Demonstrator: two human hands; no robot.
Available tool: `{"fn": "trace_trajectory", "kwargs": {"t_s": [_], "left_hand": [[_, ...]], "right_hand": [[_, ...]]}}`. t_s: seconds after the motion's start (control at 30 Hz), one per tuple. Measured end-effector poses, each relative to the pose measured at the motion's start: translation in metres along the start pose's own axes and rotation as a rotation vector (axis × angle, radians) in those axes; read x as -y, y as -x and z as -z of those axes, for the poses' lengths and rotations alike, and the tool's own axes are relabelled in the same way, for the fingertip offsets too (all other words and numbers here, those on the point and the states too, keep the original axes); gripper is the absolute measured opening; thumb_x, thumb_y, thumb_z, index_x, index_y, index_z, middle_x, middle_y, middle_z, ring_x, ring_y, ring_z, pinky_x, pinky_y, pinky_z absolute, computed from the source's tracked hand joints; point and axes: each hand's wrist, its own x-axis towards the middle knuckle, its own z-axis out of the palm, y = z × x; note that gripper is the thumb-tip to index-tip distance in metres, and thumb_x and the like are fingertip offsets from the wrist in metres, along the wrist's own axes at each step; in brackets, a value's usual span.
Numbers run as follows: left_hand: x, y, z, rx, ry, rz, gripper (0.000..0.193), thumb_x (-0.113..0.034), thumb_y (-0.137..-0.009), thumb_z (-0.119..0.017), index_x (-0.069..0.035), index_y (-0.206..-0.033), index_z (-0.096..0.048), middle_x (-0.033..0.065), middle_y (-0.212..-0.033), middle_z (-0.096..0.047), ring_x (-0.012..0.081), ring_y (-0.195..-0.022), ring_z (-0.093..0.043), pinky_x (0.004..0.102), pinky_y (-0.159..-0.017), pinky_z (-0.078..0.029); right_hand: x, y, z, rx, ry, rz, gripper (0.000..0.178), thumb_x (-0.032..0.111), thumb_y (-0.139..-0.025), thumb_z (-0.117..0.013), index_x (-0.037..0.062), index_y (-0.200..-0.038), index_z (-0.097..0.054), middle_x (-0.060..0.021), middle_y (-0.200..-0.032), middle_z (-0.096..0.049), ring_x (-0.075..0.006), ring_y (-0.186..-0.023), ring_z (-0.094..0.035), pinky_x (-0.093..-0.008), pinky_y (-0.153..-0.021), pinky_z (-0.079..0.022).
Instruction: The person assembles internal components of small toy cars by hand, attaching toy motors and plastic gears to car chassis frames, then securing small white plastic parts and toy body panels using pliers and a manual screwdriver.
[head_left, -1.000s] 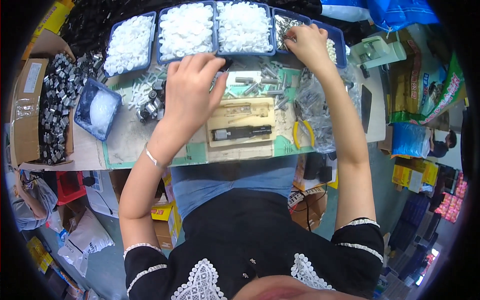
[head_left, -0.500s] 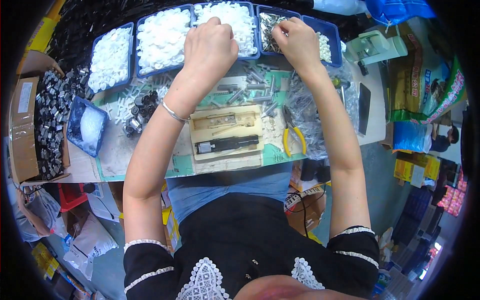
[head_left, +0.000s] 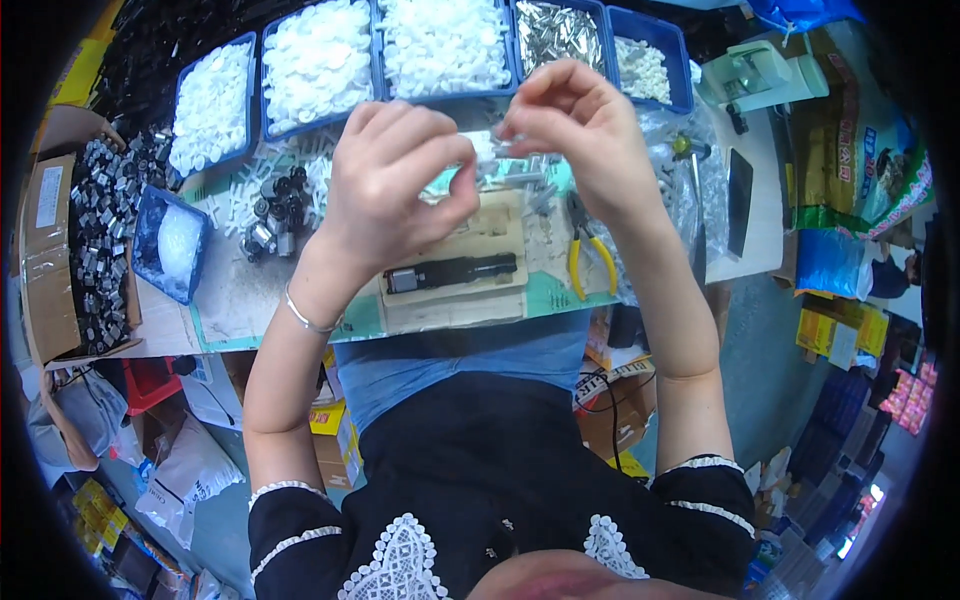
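Above the workbench my left hand [head_left: 395, 185] is closed in a pinch, a small white plastic part [head_left: 482, 146] showing at its fingertips. Close beside it, my right hand [head_left: 585, 135] has thumb and fingers pressed together; whatever they grip is too small to make out. Below the hands lies a cream fixture block [head_left: 455, 310] with shallow recesses, partly covered by my left hand. In its front recess rests a black elongated part [head_left: 465, 270] with a silver cylinder [head_left: 402, 280] at its left end. Yellow-handled pliers [head_left: 580, 265] lie just right of the block.
Along the back stand blue bins of white plastic parts [head_left: 320, 65], silver metal pins [head_left: 560, 40] and small cream pieces [head_left: 642, 72]. A blue tray [head_left: 150, 245] and a cardboard box [head_left: 48, 260] of black-and-silver parts sit left. Clear plastic bags [head_left: 685, 185] and a dark flat object [head_left: 740, 200] lie right.
Both hands have drawn back from the bins toward me and come together over the bench. The white part now shows between them.
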Motion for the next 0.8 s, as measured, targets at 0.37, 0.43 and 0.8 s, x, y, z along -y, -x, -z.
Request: {"fn": "trace_trajectory", "kwargs": {"t_s": [0.37,0.43,0.8], "left_hand": [[-0.017,0.022,0.025,0.071,0.048,-0.145,0.023,0.004,-0.056,-0.069,-0.004,-0.076,-0.062,0.0051,-0.077,-0.059,0.0185,-0.062,-0.056,0.0304,-0.060,-0.042],[-0.018,0.027,0.025,0.140,0.149,-0.055,0.023,0.004,-0.056,-0.070,-0.003,-0.077,-0.062,0.0059,-0.078,-0.060,0.0199,-0.064,-0.056,0.0313,-0.061,-0.043],[-0.021,0.064,0.035,0.131,0.411,0.378,0.012,0.001,-0.061,-0.068,-0.004,-0.071,-0.064,0.0057,-0.082,-0.068,0.0203,-0.075,-0.065,0.0282,-0.065,-0.052]], "right_hand": [[0.014,0.006,-0.017,0.405,0.170,-0.215,0.019,0.002,-0.078,-0.067,0.0053,-0.075,-0.049,-0.0034,-0.076,-0.061,-0.0065,-0.069,-0.058,-0.0202,-0.064,-0.049],[0.018,0.005,-0.021,0.478,0.306,-0.208,0.015,0.002,-0.074,-0.066,0.0031,-0.073,-0.051,-0.0026,-0.071,-0.059,-0.0061,-0.067,-0.057,-0.0209,-0.061,-0.047],[-0.010,0.042,-0.038,0.322,0.766,0.380,0.009,0.008,-0.075,-0.068,0.0042,-0.081,-0.063,-0.0057,-0.078,-0.056,-0.0215,-0.070,-0.059,-0.0300,-0.059,-0.048]]}}
